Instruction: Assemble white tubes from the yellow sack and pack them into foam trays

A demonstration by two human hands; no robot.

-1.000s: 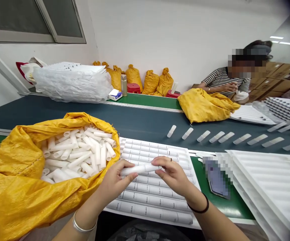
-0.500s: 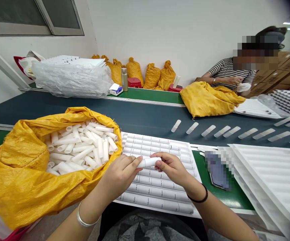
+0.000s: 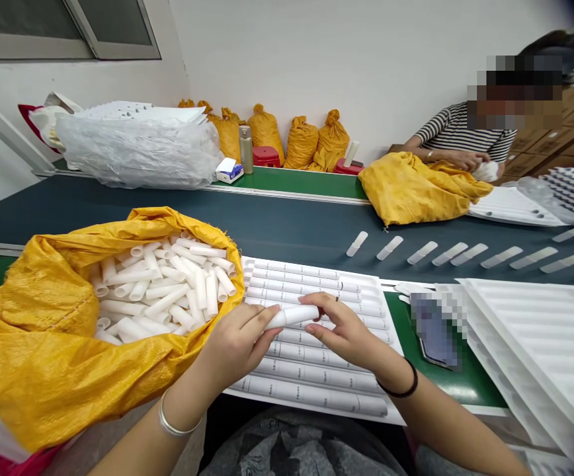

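Note:
My left hand (image 3: 240, 337) grips the left end of a white tube (image 3: 291, 317) between thumb and fingers. At its right end, my right hand (image 3: 341, 327) holds the tube with the fingertips. The tube lies nearly level above a white tray (image 3: 397, 370) with rows of printed white tubes (image 3: 311, 375). Left of the tray, an open yellow sack (image 3: 43, 330) holds many loose white tubes (image 3: 163, 291).
Several white tubes (image 3: 422, 252) lie on the dark belt (image 3: 287, 221). A phone (image 3: 436, 330) and stacked white trays (image 3: 539, 344) are at the right. Across the belt, a person in a striped top (image 3: 450, 129) is beside a yellow sack (image 3: 416, 188).
The view has shifted slightly. My right thumb has moved away from my index finger, and the held tube has shifted slightly left. The other person's hands have come down toward the far sack.

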